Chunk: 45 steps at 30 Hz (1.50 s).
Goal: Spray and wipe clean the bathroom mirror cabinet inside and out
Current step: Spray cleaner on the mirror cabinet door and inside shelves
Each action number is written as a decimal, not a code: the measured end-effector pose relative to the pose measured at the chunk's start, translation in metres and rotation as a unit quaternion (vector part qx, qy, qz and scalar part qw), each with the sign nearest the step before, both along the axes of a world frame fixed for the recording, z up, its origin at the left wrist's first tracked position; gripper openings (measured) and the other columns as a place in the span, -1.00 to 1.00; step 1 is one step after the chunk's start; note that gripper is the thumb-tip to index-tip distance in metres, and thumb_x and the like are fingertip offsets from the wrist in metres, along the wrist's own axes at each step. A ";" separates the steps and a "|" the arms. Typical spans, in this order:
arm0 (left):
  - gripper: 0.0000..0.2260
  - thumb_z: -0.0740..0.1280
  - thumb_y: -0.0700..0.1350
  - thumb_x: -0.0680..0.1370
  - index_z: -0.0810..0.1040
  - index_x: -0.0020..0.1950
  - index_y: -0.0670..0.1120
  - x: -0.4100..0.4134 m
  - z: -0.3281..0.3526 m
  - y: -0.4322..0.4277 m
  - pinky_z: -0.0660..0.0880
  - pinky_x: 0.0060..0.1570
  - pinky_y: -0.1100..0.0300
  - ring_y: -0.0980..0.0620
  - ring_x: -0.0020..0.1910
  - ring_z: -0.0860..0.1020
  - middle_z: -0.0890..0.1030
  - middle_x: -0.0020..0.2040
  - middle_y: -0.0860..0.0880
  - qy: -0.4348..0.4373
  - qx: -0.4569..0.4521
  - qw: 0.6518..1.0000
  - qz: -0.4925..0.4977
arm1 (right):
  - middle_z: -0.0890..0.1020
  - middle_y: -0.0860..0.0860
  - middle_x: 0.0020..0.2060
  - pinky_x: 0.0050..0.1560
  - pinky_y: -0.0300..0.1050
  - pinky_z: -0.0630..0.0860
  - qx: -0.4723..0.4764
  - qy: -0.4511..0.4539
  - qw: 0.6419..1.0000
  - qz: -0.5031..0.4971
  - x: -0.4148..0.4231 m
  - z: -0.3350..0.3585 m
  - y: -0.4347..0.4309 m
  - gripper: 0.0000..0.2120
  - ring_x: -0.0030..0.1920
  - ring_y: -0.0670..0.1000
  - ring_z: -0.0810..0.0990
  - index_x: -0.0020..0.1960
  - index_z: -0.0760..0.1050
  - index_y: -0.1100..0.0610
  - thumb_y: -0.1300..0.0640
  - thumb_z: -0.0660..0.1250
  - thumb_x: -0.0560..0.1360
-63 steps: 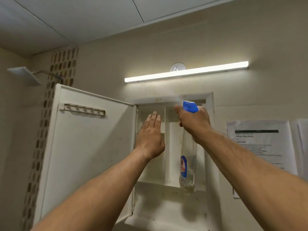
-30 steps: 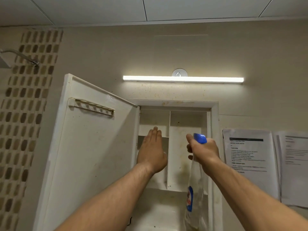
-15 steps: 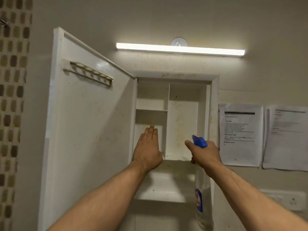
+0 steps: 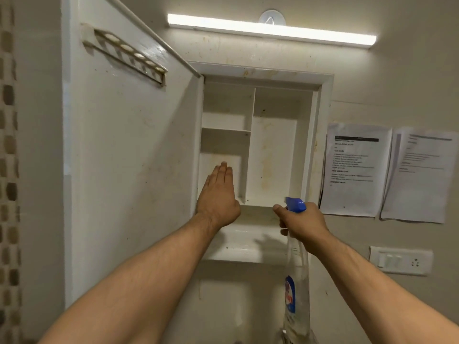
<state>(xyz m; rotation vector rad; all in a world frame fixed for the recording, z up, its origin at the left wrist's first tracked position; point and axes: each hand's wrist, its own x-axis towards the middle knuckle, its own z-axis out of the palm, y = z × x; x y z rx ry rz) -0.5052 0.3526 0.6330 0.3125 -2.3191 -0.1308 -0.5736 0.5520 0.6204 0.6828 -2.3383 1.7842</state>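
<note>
lower now, my left hand point(image 4: 218, 194) lies flat, released, at the stained cabinet point(image 4: 273, 150); my right hand point(image 4: 304, 223) grasps the clear spray bottle point(image 4: 296, 289).

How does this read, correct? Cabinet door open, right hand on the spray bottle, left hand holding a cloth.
One thing is wrong: the head view shows the left hand flat, fingers straight, holding no cloth. No cloth is in view at all. The rest stands: the cabinet door is open and the right hand grips the spray bottle.
</note>
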 end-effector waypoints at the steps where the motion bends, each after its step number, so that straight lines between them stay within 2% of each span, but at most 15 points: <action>1: -0.22 0.22 -0.20 0.48 -0.08 0.64 -0.18 0.002 -0.001 -0.003 -0.05 0.60 0.02 -0.06 0.63 -0.11 -0.10 0.66 -0.12 0.000 0.004 1.000 0.007 | 0.63 0.17 -0.23 -0.30 -0.16 0.67 0.007 0.014 1.000 0.010 0.005 0.005 -0.004 -0.72 -0.27 0.07 0.64 -0.04 0.57 0.26 0.02 0.47 0.56; 3: -0.21 0.23 -0.18 0.49 -0.10 0.64 -0.18 0.005 -0.002 -0.010 -0.06 0.60 0.02 -0.06 0.63 -0.12 -0.12 0.66 -0.12 0.003 0.013 1.000 0.021 | 0.63 0.15 -0.29 -0.46 -0.35 0.53 0.021 0.057 0.998 0.030 0.016 0.022 -0.016 -0.74 -0.32 0.04 0.64 -0.09 0.56 0.20 0.00 0.47 0.55; 4: -0.20 0.23 -0.18 0.48 -0.11 0.64 -0.17 0.007 -0.001 -0.014 -0.07 0.60 0.03 -0.06 0.63 -0.12 -0.12 0.66 -0.12 0.004 0.019 0.999 0.026 | 0.65 0.15 -0.30 -0.44 -0.34 0.53 0.026 0.079 0.996 0.040 0.021 0.033 -0.023 -0.74 -0.33 0.03 0.65 -0.11 0.57 0.18 -0.01 0.47 0.55; 8: -0.18 0.25 -0.16 0.49 -0.14 0.64 -0.13 0.015 0.008 -0.026 -0.12 0.57 0.11 -0.05 0.63 -0.14 -0.15 0.66 -0.09 0.013 0.027 0.999 0.044 | 0.66 0.11 -0.30 -0.15 -0.01 0.69 0.017 0.129 0.988 0.082 0.037 0.077 -0.045 -0.76 -0.32 0.01 0.64 -0.14 0.61 0.18 0.01 0.53 0.49; 11: -0.19 0.24 -0.19 0.50 -0.14 0.64 -0.12 0.020 0.010 -0.028 -0.11 0.57 0.13 -0.02 0.63 -0.13 -0.15 0.66 -0.08 0.009 0.029 0.999 0.036 | 0.65 0.09 -0.30 -0.17 0.00 0.69 0.055 0.117 0.989 0.078 0.045 0.079 -0.062 -0.78 -0.34 0.00 0.62 -0.11 0.58 0.14 0.02 0.53 0.48; 14: -0.19 0.24 -0.23 0.50 -0.15 0.64 -0.11 0.021 0.010 -0.029 -0.14 0.53 0.17 -0.01 0.63 -0.14 -0.16 0.66 -0.06 0.011 0.035 0.999 0.030 | 0.67 0.16 -0.23 -0.06 0.11 0.70 0.077 0.119 0.987 0.073 0.046 0.070 -0.071 -0.78 -0.29 0.09 0.63 -0.11 0.59 0.17 0.04 0.53 0.47; 21: -0.19 0.22 -0.21 0.51 -0.18 0.64 -0.12 0.023 0.008 -0.032 -0.13 0.56 0.17 -0.01 0.63 -0.15 -0.17 0.66 -0.07 0.000 0.025 0.999 0.030 | 0.62 0.15 -0.23 -0.03 0.10 0.71 0.148 0.082 0.984 0.048 0.037 0.043 -0.068 -0.69 -0.30 0.05 0.62 -0.04 0.54 0.22 -0.02 0.50 0.50; 23: -0.20 0.22 -0.21 0.51 -0.18 0.64 -0.13 0.023 0.009 -0.030 -0.12 0.56 0.17 -0.01 0.63 -0.15 -0.17 0.66 -0.07 -0.001 0.022 0.999 0.029 | 0.66 0.17 -0.15 0.03 0.11 0.69 0.158 0.080 0.983 0.047 0.035 0.041 -0.064 -0.67 -0.23 0.07 0.63 0.00 0.54 0.23 -0.03 0.50 0.50; 28: -0.21 0.21 -0.21 0.50 -0.15 0.64 -0.11 0.026 0.029 -0.029 -0.12 0.55 0.18 0.01 0.63 -0.14 -0.14 0.66 -0.05 0.021 -0.001 1.000 0.018 | 0.68 0.18 -0.05 -0.01 0.04 0.71 0.033 0.081 0.991 0.097 0.033 0.094 -0.062 -0.76 -0.05 0.16 0.72 0.04 0.56 0.17 0.06 0.53 0.50; 32: -0.23 0.20 -0.20 0.50 -0.10 0.65 -0.12 0.030 0.060 -0.029 -0.09 0.56 0.18 0.02 0.63 -0.12 -0.09 0.66 -0.06 0.068 -0.019 0.997 0.007 | 0.62 0.04 -0.35 -0.10 0.09 0.70 -0.041 0.166 0.980 0.101 0.032 0.159 -0.078 -0.81 -0.34 0.02 0.63 -0.19 0.58 0.15 0.11 0.55 0.48; 34: -0.24 0.19 -0.20 0.50 -0.08 0.65 -0.13 0.034 0.072 -0.031 -0.09 0.56 0.19 0.03 0.63 -0.12 -0.08 0.66 -0.06 0.087 -0.026 0.996 0.001 | 0.59 0.03 -0.46 -0.13 0.11 0.70 -0.051 0.158 0.982 0.087 0.028 0.179 -0.092 -0.78 -0.45 0.00 0.58 -0.22 0.57 0.17 0.09 0.54 0.48; 36: -0.25 0.18 -0.20 0.50 -0.08 0.64 -0.12 0.037 0.077 -0.033 -0.11 0.53 0.22 0.04 0.63 -0.13 -0.09 0.66 -0.04 0.103 -0.033 0.994 0.001 | 0.62 0.07 -0.45 -0.17 0.06 0.72 -0.030 0.147 0.987 0.054 0.025 0.186 -0.104 -0.73 -0.48 0.01 0.61 -0.13 0.55 0.19 0.01 0.53 0.47; 39: -0.25 0.20 -0.18 0.52 -0.10 0.65 -0.09 0.044 0.078 -0.038 -0.10 0.49 0.24 0.06 0.63 -0.13 -0.10 0.66 -0.01 0.111 -0.031 0.993 0.005 | 0.68 0.09 -0.34 -0.11 0.09 0.72 -0.019 0.149 0.988 0.028 0.019 0.185 -0.112 -0.67 -0.33 0.07 0.70 -0.09 0.56 0.17 -0.07 0.56 0.44; 41: -0.24 0.20 -0.18 0.52 -0.10 0.65 -0.09 0.047 0.076 -0.042 -0.10 0.49 0.24 0.06 0.62 -0.13 -0.10 0.66 0.00 0.109 -0.030 0.994 0.007 | 0.63 0.10 -0.30 -0.11 0.09 0.72 -0.017 0.149 0.988 0.024 0.017 0.182 -0.114 -0.63 -0.30 0.09 0.66 -0.08 0.56 0.18 -0.10 0.57 0.43; 45: -0.25 0.20 -0.20 0.51 -0.07 0.65 -0.11 0.048 0.071 -0.042 -0.10 0.52 0.25 0.06 0.63 -0.11 -0.07 0.66 -0.02 0.108 -0.032 0.994 -0.002 | 0.62 0.08 -0.41 -0.11 0.13 0.72 -0.069 0.113 0.991 0.037 0.022 0.160 -0.110 -0.70 -0.38 0.08 0.67 -0.18 0.55 0.17 -0.04 0.54 0.47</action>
